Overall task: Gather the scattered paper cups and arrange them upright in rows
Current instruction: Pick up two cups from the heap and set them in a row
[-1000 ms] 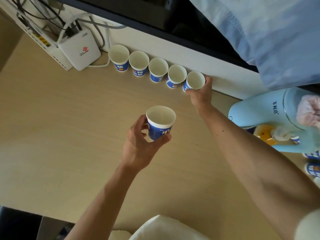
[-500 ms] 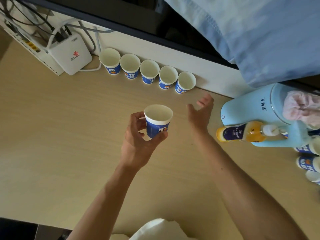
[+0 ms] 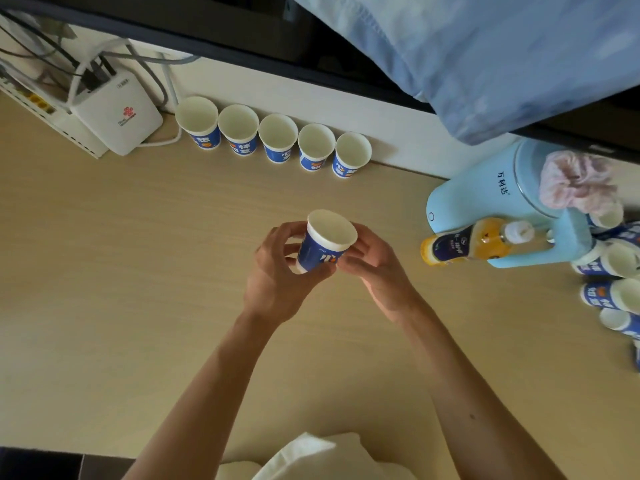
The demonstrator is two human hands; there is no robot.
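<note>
A blue and white paper cup is held upright above the middle of the wooden desk. My left hand grips it from the left, fingers curled round its wall. My right hand touches its right side with the fingers bent against it. Along the back wall stands a row of several upright cups. More cups lie scattered on their sides at the right edge.
A white router with cables sits at the back left. A light blue kettle with a pink cloth stands at the right, with an orange drink bottle lying in front. Blue fabric hangs above.
My right hand has let go of the last cup in the row and come back to the cup held by my left hand. The view has shifted a little.
</note>
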